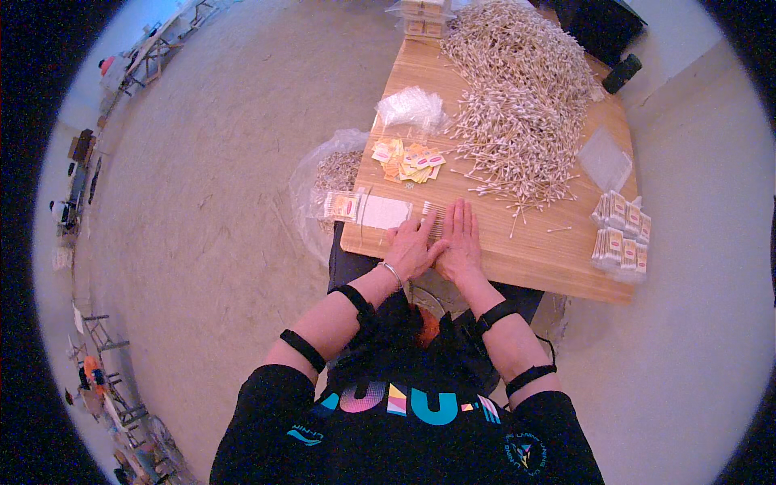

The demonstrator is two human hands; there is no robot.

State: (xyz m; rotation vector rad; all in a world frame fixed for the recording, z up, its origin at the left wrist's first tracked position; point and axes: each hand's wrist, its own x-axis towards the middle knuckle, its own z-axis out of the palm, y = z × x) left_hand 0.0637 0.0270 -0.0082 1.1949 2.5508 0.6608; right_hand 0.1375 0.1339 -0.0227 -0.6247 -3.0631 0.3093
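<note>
Both my hands rest at the near edge of the wooden table, side by side with thumbs close together. A small row of cotton swabs (436,212) lies between them, partly hidden by my fingers. My left hand (412,249) has its fingers stretched out and apart, touching the row's left side. Flat along the other side lies my right hand (461,245), fingers straight and held together. Left of my left hand is a white rectangular card or pad (385,212). Beyond it, a clear pack of cotton swabs (343,205) sits at the table's left edge.
A large heap of loose cotton swabs (521,97) covers the table's far side. Small orange-and-white cards (416,162) and clear plastic bags (411,108) lie at left. Filled swab packs (622,234) are stacked at right. A plastic-lined container (311,174) of swabs stands beside the table.
</note>
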